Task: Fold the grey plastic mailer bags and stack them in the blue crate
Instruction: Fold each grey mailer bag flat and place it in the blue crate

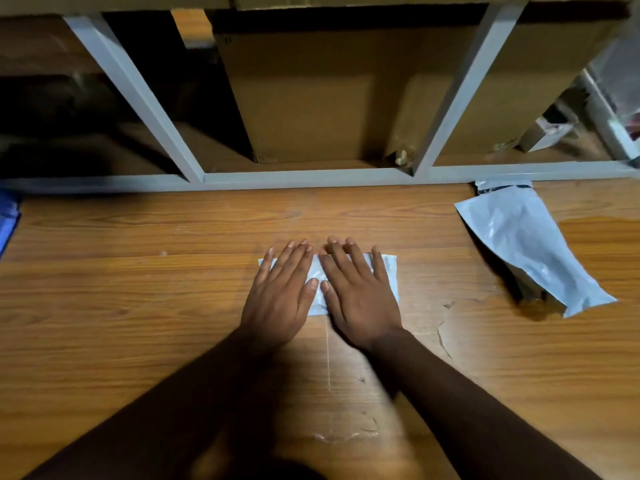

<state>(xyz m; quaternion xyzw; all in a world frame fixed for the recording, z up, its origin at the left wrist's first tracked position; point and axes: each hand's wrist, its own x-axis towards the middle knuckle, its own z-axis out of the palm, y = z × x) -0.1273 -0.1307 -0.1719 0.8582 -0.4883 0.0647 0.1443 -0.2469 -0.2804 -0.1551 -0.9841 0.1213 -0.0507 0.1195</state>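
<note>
1. At the frame's centre, on the table (138, 306), the left hand (280, 292) and right hand (360, 299) press flat, fingers straight, on the folded mailer bag (389, 271).
2. Thin, slippery plastic probably springs open; pinch its folded edge.

Wood-grain desk (138, 306) under me, scratched near my edge. Grey metal frame (304, 176) behind it, big cardboard box (346, 98) standing past the frame.

The folded mailer bag (388, 271) under my hands is pale grey, and so is the loose mailer bag (519, 237) on my right. My counter (138, 306) is orange-brown with a wood-grain pattern. The shelf frame (304, 176) is light grey, the cardboard box (311, 109) behind it plain brown, and the crate (7, 220) blue.
</note>
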